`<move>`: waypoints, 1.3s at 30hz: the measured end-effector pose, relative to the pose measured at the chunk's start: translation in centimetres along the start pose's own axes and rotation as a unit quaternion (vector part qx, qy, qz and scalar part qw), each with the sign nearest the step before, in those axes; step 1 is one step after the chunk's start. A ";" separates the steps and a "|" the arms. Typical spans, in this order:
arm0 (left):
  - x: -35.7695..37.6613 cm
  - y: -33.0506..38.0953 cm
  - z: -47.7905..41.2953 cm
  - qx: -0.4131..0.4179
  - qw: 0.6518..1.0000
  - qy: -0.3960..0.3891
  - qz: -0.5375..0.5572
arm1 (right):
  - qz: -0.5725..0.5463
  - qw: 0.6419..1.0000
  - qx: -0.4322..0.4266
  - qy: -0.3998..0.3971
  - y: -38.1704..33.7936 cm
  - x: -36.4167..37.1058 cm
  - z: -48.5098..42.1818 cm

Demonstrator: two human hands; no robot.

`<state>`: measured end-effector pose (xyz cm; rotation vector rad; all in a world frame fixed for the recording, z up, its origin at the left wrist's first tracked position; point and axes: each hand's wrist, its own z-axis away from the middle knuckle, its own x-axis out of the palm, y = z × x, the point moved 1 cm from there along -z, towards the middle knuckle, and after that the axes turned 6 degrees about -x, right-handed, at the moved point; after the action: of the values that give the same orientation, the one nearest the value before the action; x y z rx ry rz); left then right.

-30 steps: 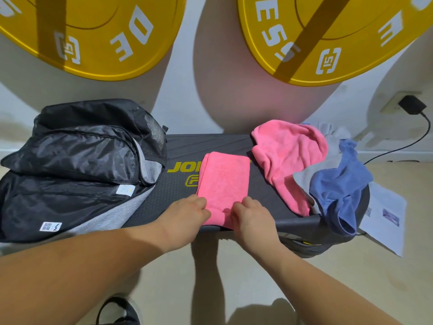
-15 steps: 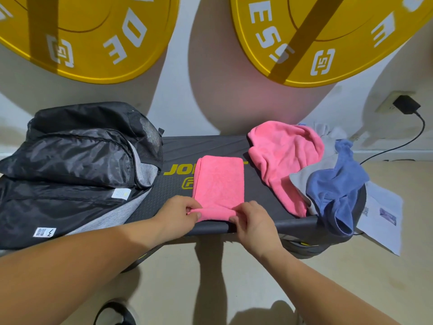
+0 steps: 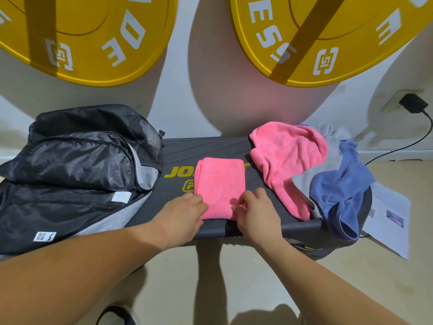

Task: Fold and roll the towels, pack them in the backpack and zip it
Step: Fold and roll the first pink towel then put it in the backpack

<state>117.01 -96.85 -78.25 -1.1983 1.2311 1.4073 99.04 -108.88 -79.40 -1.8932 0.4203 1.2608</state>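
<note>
**Spotter:** Call it from your hands; where are they?

**Caller:** Your left hand [image 3: 185, 212] and right hand [image 3: 256, 213] are both down on the folded pink towel [image 3: 220, 181], fingers curled over its near hem, one at each corner; the towel lies flat ahead of your knuckles on the black platform [image 3: 206, 148].

**Spotter:** What can go wrong from here?

**Caller:** Lead with one hand and the roll runs crooked, I'd say; go slack and the folds spring open; that hem sits right at the platform's near lip, so a backward tug could drag it off. Watch beyond your right hand too; the blue towel [image 3: 339, 191] droops over the corner and may pull the heap to the floor.

**Spotter:** Count?

**Caller:** One folded towel between your two hands; right of your right hand one loose pink towel [image 3: 288, 160], one grey towel [image 3: 302, 181], one blue, perhaps more grey behind, I cannot tell; left of your left hand one backpack [image 3: 77, 165], lying open; beyond, two yellow plates [image 3: 82, 43]; far right, one sheet of paper [image 3: 389, 216].
</note>
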 end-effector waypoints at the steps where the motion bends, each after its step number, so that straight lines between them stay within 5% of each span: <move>1: -0.1 -0.2 -0.1 -0.004 1.000 -0.005 -0.001 | 0.066 0.994 -0.083 0.014 0.1 0.3 0.4; 3: -0.2 -0.2 -0.4 -0.017 1.000 0.000 -0.004 | 0.120 0.977 -0.176 0.000 0.2 0.5 1.4; 6: -0.3 0.2 -0.7 -0.049 0.999 -0.013 0.013 | 0.104 0.979 -0.175 -0.026 1.0 0.5 2.1; 10: 0.0 -0.6 -1.1 -0.140 0.977 -0.020 0.162 | 0.026 0.994 -0.090 -0.064 1.4 0.0 0.5; 17: 0.7 -0.8 -1.2 -0.351 0.858 -0.027 0.373 | -0.183 0.971 0.094 -0.123 1.1 -0.2 -0.6; 20: 0.1 -1.1 -1.1 -0.306 0.918 0.018 0.251 | -0.199 0.967 0.133 -0.089 0.9 0.0 -1.3; 22: -0.5 -0.8 -1.0 -0.150 0.982 0.062 0.096 | -0.200 0.965 0.148 -0.080 0.6 0.0 -2.0; 25: -0.5 0.3 -0.2 0.022 0.998 0.047 -0.027 | -0.174 0.966 0.173 -0.078 0.3 0.3 -3.1; 28: -0.4 0.8 0.1 0.021 0.997 0.019 -0.074 | -0.146 0.971 0.177 -0.066 0.1 0.3 -3.6; 31: -1.0 0.7 -0.7 -0.037 0.994 0.026 -0.095 | -0.053 0.997 0.054 -0.024 -0.4 0.4 -3.4; 35: -0.5 0.1 -1.6 -0.143 0.989 -0.024 0.022 | 0.011 0.991 -0.136 -0.019 0.1 1.1 -1.9; 39: -0.2 -0.8 -1.8 -0.195 0.971 -0.012 0.135 | 0.011 0.991 -0.119 -0.060 1.2 1.2 -1.9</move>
<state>118.06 -98.54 -78.23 -1.3019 1.1652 1.9274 99.91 -110.90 -80.67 -1.9985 0.2353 1.4853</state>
